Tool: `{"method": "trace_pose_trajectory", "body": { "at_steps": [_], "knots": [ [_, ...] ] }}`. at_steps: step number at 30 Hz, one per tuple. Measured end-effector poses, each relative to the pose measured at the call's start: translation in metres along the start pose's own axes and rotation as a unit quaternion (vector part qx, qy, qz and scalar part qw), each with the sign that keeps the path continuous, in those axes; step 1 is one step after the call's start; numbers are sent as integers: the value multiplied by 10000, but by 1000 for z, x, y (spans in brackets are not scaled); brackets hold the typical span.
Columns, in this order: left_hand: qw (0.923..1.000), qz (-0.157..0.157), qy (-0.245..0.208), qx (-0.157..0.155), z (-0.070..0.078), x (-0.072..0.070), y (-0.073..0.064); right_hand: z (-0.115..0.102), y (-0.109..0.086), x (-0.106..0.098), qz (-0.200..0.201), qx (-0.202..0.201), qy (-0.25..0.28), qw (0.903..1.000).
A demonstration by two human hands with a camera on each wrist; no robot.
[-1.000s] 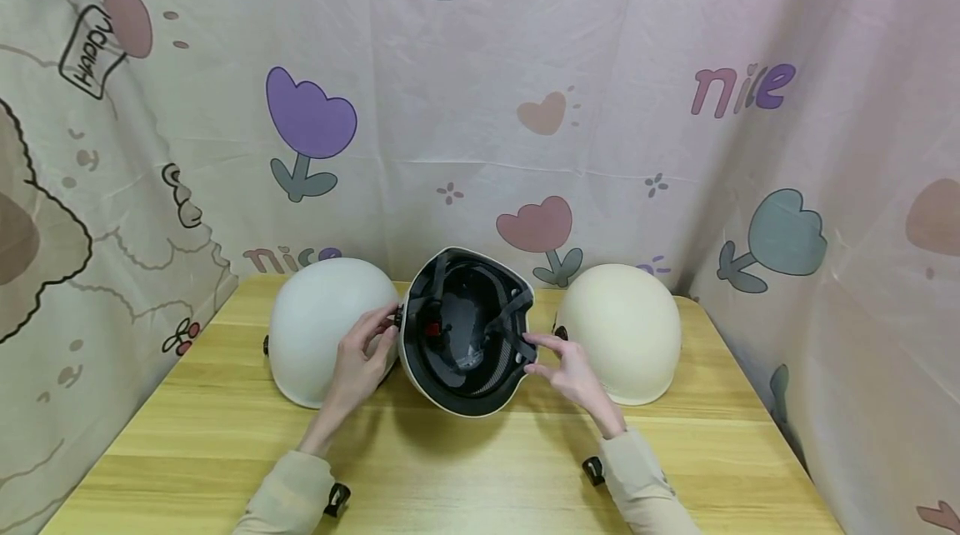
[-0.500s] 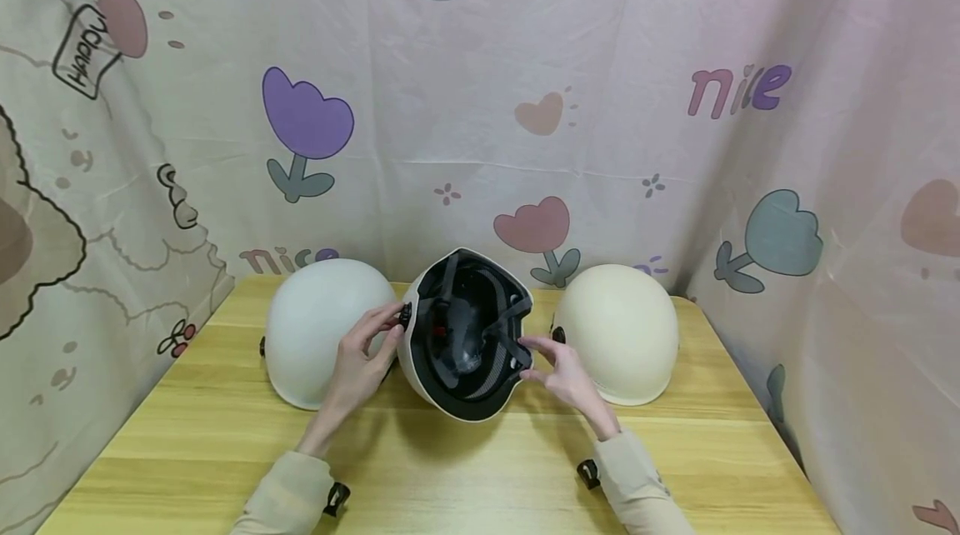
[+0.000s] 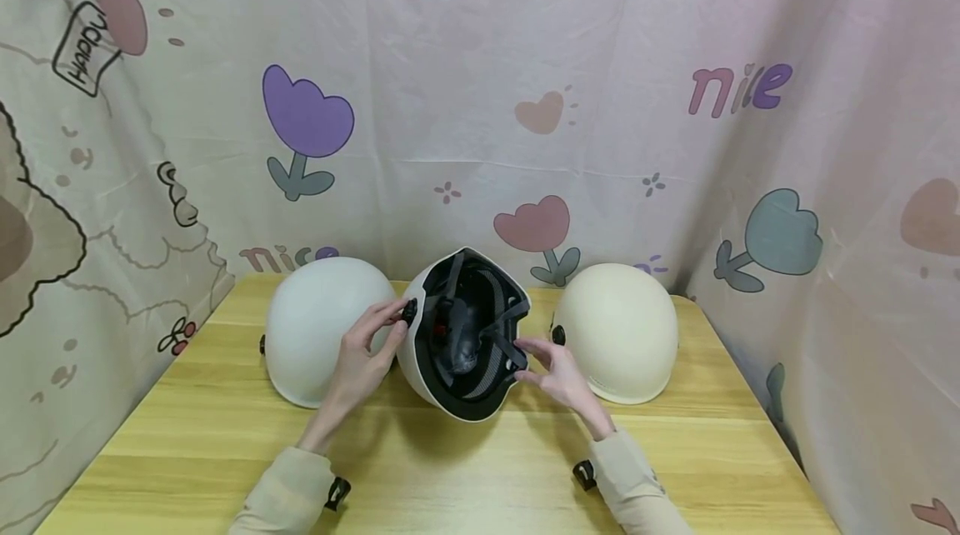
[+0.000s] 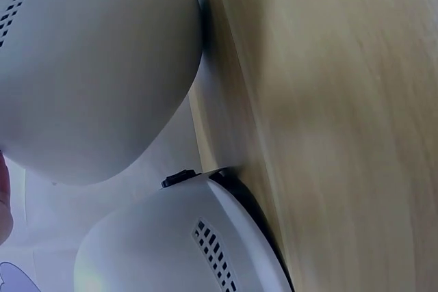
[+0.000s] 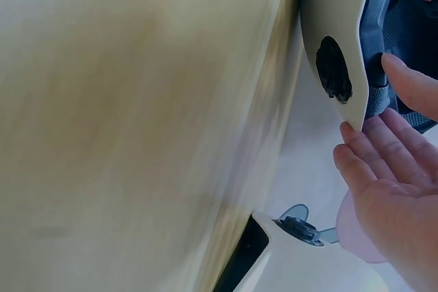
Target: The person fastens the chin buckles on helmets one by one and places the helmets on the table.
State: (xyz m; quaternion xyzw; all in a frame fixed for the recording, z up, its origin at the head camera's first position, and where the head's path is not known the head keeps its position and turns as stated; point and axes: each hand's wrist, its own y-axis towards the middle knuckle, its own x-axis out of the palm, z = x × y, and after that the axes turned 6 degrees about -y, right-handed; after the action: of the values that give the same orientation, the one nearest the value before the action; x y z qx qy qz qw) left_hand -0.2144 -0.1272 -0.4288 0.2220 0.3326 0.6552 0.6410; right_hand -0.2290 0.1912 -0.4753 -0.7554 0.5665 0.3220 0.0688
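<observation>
A cream helmet is held on its side between both hands, its black-lined inside facing the person, with dark straps and a red buckle part. My left hand holds its left side, thumb and fingertips against the shell around a black side fitting. In the left wrist view only a fingertip shows at the edge, beside the pale shell. My right hand grips the opposite rim. In the right wrist view the thumb lies over the black inner edge and the fingers reach under the shell.
A white helmet stands dome up at left, a cream helmet at right, both close to the hands. The wooden table reaches toward the person. A printed curtain hangs behind and around it.
The held helmet has turned slightly, showing more of its left outer shell and side fitting. My right hand has shifted a little left with the rim; the other helmets stay put.
</observation>
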Motion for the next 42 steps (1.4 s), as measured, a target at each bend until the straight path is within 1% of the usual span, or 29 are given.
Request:
{"method": "trace_pose_trajectory", "body": {
  "at_steps": [7,10,14,19,22,26,30,33,42],
  "knots": [
    [10000,35,30,-16,2,1,2,1,1,3,-82,-46,-36,9999],
    [10000,32,0,-74,5,2,3,2,1,2,-203,-102,130,9997],
    [9999,0,-19,-129,6,1,4,4,0,2,-389,-43,390,9985],
    [9998,-27,-26,-176,7,1,5,5,1,1,-592,-1,582,9965],
    [9999,-46,-81,-136,7,1,6,6,2,1,-755,103,806,9938],
    [9998,-64,-180,-8,7,3,7,7,2,1,-925,306,1151,9886],
    [9998,-47,-188,63,8,6,9,7,3,3,-1054,433,1370,9840],
    [9999,-40,-161,40,11,8,11,8,4,5,-1134,517,1406,9822],
    [9998,-112,66,-169,14,11,15,6,8,8,-1268,794,1587,9759]
  ]
}}
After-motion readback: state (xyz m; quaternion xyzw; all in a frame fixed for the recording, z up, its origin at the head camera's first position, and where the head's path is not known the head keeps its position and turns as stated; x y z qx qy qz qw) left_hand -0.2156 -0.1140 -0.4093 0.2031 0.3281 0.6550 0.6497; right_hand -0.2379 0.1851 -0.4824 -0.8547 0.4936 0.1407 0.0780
